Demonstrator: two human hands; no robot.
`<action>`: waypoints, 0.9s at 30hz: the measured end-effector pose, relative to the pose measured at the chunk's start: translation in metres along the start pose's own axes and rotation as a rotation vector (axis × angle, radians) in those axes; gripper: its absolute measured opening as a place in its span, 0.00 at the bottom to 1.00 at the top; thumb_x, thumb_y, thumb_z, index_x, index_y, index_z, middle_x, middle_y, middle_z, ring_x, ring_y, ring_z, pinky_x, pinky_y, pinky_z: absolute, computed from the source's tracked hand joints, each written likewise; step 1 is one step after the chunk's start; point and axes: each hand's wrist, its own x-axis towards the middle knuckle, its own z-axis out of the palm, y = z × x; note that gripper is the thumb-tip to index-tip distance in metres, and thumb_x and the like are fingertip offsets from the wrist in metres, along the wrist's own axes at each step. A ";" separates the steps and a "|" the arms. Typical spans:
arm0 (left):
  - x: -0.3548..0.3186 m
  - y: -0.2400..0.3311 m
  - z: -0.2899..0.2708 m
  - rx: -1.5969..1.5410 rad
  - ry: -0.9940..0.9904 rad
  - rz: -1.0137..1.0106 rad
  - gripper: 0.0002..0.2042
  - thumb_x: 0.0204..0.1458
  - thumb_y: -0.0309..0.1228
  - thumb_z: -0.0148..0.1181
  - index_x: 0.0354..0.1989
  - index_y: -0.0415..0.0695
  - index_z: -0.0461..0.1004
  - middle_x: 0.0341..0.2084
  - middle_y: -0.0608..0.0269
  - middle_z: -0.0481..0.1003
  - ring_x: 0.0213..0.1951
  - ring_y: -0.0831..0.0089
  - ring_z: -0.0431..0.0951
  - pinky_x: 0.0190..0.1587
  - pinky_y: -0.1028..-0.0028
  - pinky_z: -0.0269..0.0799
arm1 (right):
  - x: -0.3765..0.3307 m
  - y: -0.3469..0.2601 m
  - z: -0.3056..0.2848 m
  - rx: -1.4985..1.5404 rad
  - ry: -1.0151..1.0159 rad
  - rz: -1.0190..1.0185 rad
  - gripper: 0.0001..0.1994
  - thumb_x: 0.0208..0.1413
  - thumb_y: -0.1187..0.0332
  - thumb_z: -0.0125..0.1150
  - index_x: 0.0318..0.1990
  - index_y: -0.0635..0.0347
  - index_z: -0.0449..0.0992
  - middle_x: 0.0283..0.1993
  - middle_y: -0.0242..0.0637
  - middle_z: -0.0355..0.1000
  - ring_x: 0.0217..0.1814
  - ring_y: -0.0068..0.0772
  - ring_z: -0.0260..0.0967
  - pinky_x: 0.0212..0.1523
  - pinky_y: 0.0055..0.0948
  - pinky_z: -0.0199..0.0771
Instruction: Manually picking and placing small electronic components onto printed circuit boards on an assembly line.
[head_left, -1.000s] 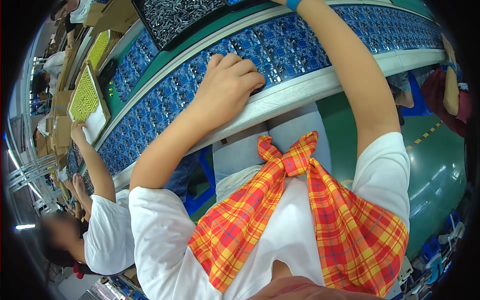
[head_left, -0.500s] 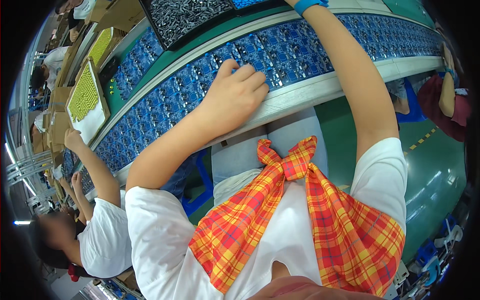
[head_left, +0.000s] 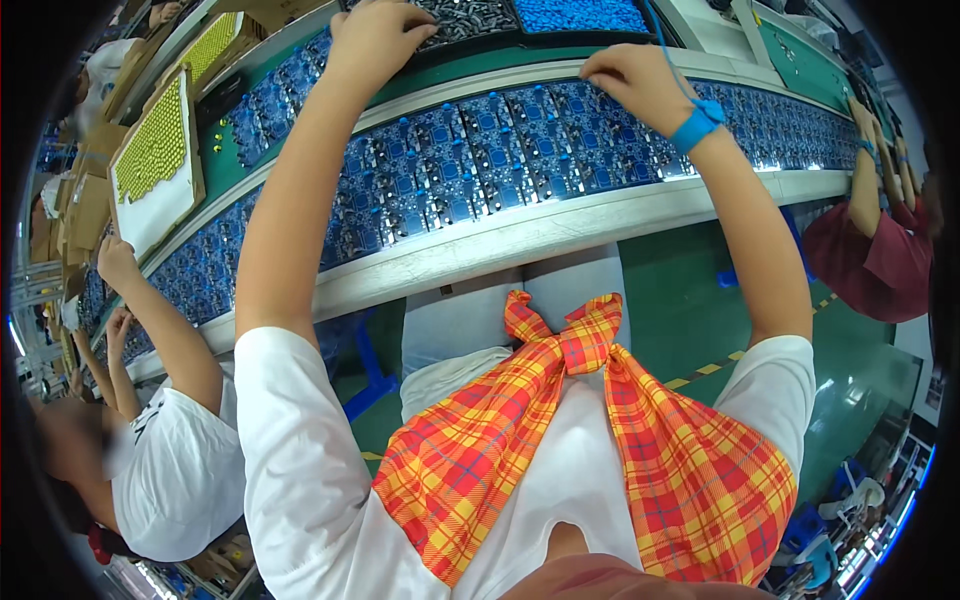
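My left hand [head_left: 376,42] is at the left edge of a black tray of small dark grey cylindrical parts [head_left: 470,18]. Its fingers are bent together; whatever they hold does not show. Over the far edge of a long row of blue circuit boards [head_left: 450,160] hangs my right hand [head_left: 642,86], fingers curled and tips pressed together. Anything between those tips is too small to make out. A blue wrist strap [head_left: 698,124] with a cord is on the right wrist. Just beyond this hand lies a tray of small blue parts [head_left: 580,14].
A pale rail [head_left: 480,242] edges the line of boards in front of me. At left stand a white-lined tray of yellow-green parts [head_left: 150,160] and more blue boards [head_left: 268,118]. A co-worker in white [head_left: 185,470] sits left; another in dark red [head_left: 870,255] is right.
My left hand has left the boards and moved up to the tray of dark parts. My right hand has drawn back from the trays to the boards. The view has shifted slightly.
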 end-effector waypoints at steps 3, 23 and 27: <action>0.005 0.008 0.006 -0.362 0.266 0.164 0.08 0.55 0.34 0.61 0.37 0.46 0.83 0.33 0.58 0.80 0.40 0.53 0.79 0.43 0.58 0.71 | 0.002 -0.009 0.001 -0.082 -0.063 0.093 0.05 0.58 0.71 0.61 0.39 0.59 0.81 0.37 0.44 0.79 0.41 0.49 0.77 0.43 0.39 0.78; -0.014 0.103 -0.024 -0.674 -0.092 -0.019 0.08 0.56 0.35 0.64 0.40 0.49 0.85 0.35 0.58 0.83 0.38 0.60 0.83 0.45 0.65 0.78 | 0.016 -0.004 0.005 -0.293 -0.190 -0.121 0.03 0.57 0.72 0.61 0.36 0.60 0.78 0.37 0.42 0.75 0.44 0.48 0.74 0.45 0.41 0.76; -0.010 0.111 -0.019 -0.788 -0.234 -0.061 0.08 0.55 0.34 0.65 0.40 0.48 0.86 0.36 0.57 0.84 0.38 0.62 0.84 0.46 0.67 0.78 | 0.015 0.000 0.010 -0.312 -0.206 -0.063 0.05 0.58 0.72 0.61 0.40 0.60 0.80 0.38 0.44 0.77 0.43 0.49 0.75 0.47 0.40 0.77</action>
